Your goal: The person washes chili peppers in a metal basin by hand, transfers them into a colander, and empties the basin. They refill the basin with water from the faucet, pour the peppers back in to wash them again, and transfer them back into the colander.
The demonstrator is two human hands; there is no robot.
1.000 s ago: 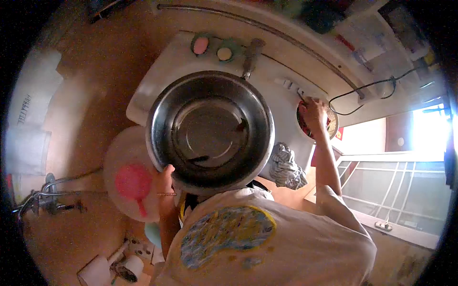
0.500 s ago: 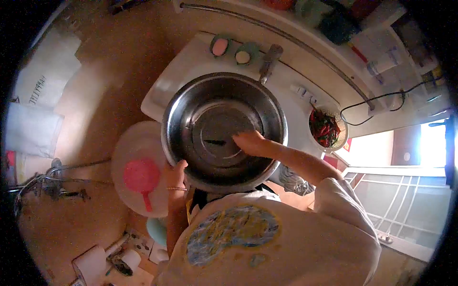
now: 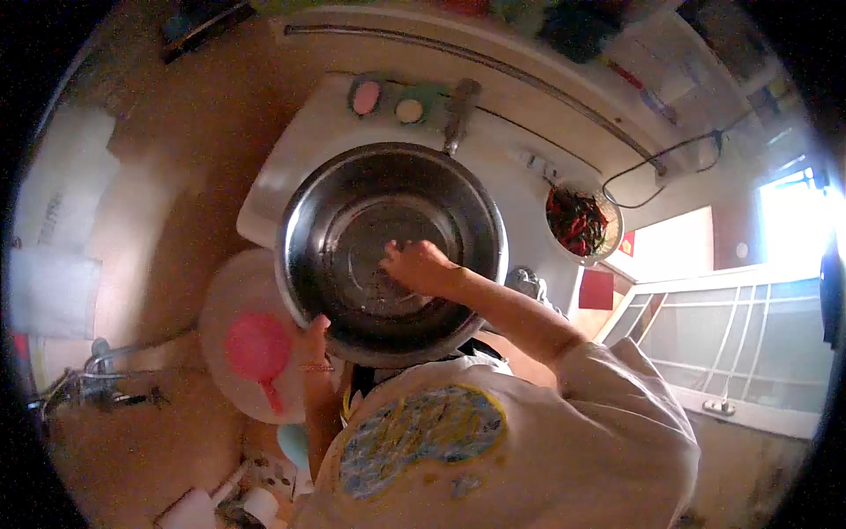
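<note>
A large stainless steel basin [image 3: 304,212] rests at the sink in front of my body. My left hand [image 3: 317,339] grips its near left rim, thumb on top and the other fingers hidden below. Down inside the basin, my right hand [image 3: 419,267] reaches toward the middle of the bottom with its fingers bent together. Whatever those fingers hold is too small or hidden to name. The basin's bottom looks wet and shiny.
Behind the basin stand a faucet [image 3: 458,115] and a pink soap bar [image 3: 366,98] in a dish. A white colander [image 3: 608,242] of red and green chili peppers [image 3: 577,220] sits at right. At left, a pink ladle [image 3: 258,344] lies over a pale tub [image 3: 216,370].
My right hand has moved left and deeper across the basin, over where a small dark piece lay; that piece no longer shows. My left hand stays on the rim. The view has shifted slightly.
</note>
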